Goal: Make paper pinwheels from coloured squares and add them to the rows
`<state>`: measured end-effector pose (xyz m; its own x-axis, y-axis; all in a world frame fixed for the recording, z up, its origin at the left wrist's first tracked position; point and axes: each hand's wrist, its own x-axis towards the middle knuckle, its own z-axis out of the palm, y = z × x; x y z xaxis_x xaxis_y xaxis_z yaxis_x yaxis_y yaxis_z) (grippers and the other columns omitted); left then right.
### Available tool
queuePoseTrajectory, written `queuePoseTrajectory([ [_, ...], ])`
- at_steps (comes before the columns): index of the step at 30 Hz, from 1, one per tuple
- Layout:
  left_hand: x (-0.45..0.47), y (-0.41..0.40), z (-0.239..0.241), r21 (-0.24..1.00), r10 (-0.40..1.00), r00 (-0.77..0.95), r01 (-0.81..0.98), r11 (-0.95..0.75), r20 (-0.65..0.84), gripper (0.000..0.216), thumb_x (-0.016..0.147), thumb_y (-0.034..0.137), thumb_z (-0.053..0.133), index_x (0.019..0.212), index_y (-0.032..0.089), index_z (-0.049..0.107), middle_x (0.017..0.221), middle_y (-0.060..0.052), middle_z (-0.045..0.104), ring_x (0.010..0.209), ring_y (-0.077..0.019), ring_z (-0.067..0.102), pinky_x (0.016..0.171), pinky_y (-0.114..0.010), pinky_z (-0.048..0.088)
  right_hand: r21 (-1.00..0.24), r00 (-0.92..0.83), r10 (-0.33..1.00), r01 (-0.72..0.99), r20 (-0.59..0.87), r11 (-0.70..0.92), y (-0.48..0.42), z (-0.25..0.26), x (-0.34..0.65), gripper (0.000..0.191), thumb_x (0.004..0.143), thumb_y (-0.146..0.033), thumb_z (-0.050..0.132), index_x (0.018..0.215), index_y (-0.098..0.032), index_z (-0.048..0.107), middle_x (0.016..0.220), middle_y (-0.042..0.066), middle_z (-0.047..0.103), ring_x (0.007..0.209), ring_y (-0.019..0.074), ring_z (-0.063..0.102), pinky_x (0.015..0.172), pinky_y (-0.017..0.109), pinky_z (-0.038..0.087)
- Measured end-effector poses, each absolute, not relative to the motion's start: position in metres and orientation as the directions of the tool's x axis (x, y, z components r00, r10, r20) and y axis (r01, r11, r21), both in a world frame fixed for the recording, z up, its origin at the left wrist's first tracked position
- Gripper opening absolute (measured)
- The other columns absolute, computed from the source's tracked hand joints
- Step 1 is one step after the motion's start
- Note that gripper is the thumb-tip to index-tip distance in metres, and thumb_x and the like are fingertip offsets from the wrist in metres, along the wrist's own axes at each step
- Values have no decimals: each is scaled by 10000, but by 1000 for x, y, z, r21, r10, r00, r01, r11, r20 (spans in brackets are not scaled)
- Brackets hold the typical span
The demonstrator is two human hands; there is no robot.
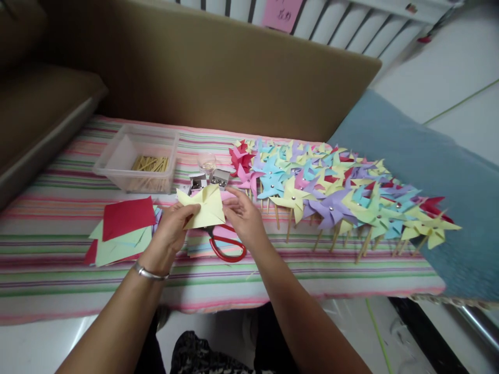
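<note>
A pale yellow paper sheet (206,210), partly folded into a pinwheel shape, is held above the striped cloth. My left hand (173,226) pinches its left side, with the thumb on top near the middle. At the right edge, my right hand (246,215) has its thumb and fingers closed on the paper. Below lie scissors with red handles (234,258), resting on a stack of coloured paper (197,244); their blades are hidden. Small boxes of metal fasteners (220,178) sit just beyond the sheet. To the left is a pile of red and green paper (128,219).
Many finished pinwheels (331,208) on sticks cover the right side. A clear plastic bin (113,161) holding wooden sticks (151,164) stands at back left, near a small round container (207,162). A brown padded panel (234,78) rises behind; a brown cushion (42,109) is at far left.
</note>
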<state>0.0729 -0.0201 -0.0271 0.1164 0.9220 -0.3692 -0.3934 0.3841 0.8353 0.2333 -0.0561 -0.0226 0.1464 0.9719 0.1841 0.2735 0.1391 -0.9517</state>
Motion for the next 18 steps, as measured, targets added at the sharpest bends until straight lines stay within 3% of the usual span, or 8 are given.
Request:
queuePoseTrajectory([
  [2,65,-16,-24,842,926,84,-393,371,-369,167,484,182,765,589,129,648,544,11,640,497,-101,552,512,-215,418,-846,44,937,446,347,292,-59,-21,235,384,789,-112,518,1124,-271,618,1134,49,611,1088,188,565,978,390,430],
  [5,59,-14,-19,842,926,46,-400,361,-375,181,453,172,771,545,134,620,510,26,612,481,-95,531,491,-211,397,-724,-102,900,560,423,403,-63,-18,233,350,784,-66,510,1036,-258,659,1310,70,519,1248,207,460,1060,429,350],
  [14,60,-16,-21,867,925,96,-324,377,-367,147,484,182,753,560,120,644,510,3,621,469,-104,527,483,-222,387,-638,-163,869,618,467,459,-62,-15,227,106,800,-147,603,809,-229,672,1347,79,501,1265,234,434,1040,452,360],
  [18,64,-18,-21,878,927,122,-297,375,-355,133,494,177,742,569,125,645,519,-1,630,479,-114,543,493,-224,404,-639,-170,869,615,466,462,-62,-15,228,91,801,-158,617,808,-214,688,1342,100,502,1263,240,434,1044,451,353],
])
